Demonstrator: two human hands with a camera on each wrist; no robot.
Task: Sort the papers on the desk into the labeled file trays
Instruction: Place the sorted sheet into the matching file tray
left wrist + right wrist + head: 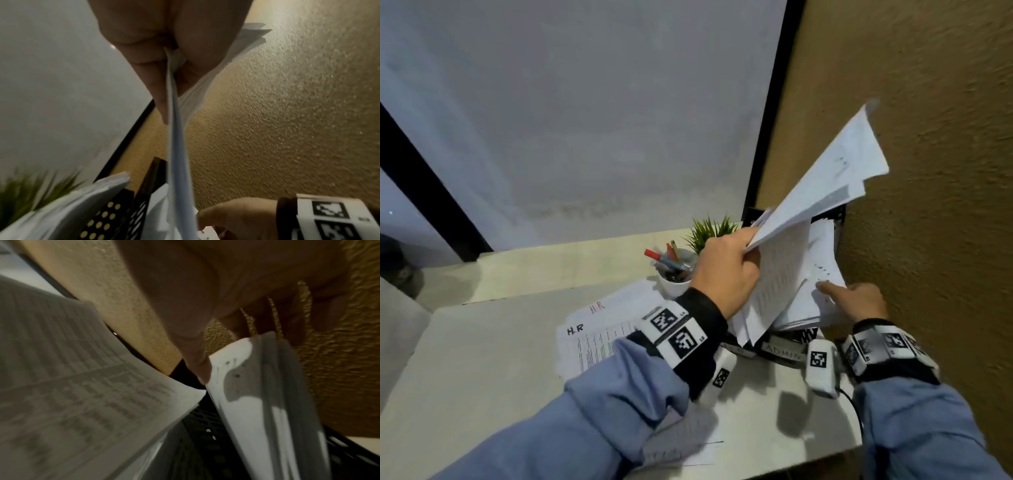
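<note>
My left hand [729, 270] grips a thick bundle of white papers [825, 178] by one edge and holds it up over the black mesh file tray [829, 216]. Some sheets fan up toward the wall, while printed ones hang down. In the left wrist view the hand [144, 48] pinches the bundle [179, 146] edge-on. My right hand [859, 303] is at the papers standing in the tray [822, 270]. In the right wrist view its thumb [199, 363] lies on their front face [257, 402], with the other fingers behind them. The tray's front carries an ADMIN label [784, 351].
Sheets marked HR [599, 329] lie flat on the desk [482, 377] to the left. A white cup of pens [674, 270] and a small green plant [709, 229] stand behind them. A textured tan wall [928, 171] runs close along the tray's right side.
</note>
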